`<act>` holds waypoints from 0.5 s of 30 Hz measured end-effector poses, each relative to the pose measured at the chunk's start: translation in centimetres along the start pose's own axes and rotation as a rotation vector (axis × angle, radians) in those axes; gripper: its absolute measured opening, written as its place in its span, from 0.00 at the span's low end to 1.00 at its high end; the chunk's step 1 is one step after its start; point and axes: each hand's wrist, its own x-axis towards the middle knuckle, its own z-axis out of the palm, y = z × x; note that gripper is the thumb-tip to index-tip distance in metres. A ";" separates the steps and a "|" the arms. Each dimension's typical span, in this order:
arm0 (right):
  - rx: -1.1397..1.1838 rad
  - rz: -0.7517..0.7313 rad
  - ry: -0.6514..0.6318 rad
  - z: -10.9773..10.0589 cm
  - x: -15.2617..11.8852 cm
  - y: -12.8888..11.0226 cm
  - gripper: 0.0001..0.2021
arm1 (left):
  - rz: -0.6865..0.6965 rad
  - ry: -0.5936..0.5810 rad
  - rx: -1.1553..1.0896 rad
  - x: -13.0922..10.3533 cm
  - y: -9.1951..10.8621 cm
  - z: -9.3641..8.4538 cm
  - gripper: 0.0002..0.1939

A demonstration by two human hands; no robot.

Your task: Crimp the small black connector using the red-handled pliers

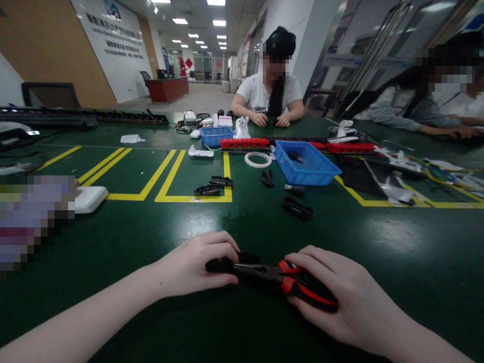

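Observation:
Low over the near part of the green table, my right hand (344, 295) is closed round the red and black handles of long-nose pliers (264, 272). Their jaws point left and reach to a small black part (221, 264), which my left hand (200, 262) pinches between thumb and fingers. Whether the jaws grip that part or only touch it, I cannot tell. Another dark piece (247, 257) shows just behind the plier jaws, beside my left fingertips. Beyond my hands lie loose black plastic parts (297, 207), with more (207, 190) farther left.
A blue bin (308, 174) with a dark part inside stands past the loose pieces, beside a white tape roll (258, 160). A smaller blue bin (216, 141) sits farther back. A white box (89, 199) lies left. Across the table sits a person (270, 96); others sit at right.

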 end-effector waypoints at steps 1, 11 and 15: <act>0.013 0.002 -0.001 0.0 0.0 0.0 0.19 | -0.001 -0.005 -0.015 0.0 -0.1 0.0 0.08; 0.044 0.001 -0.016 0.1 0.4 0.1 0.19 | 0.034 -0.014 -0.008 -0.1 -0.4 0.3 0.10; 0.040 -0.016 -0.010 -0.1 0.5 0.0 0.18 | 0.028 -0.011 0.002 0.0 -0.3 0.3 0.09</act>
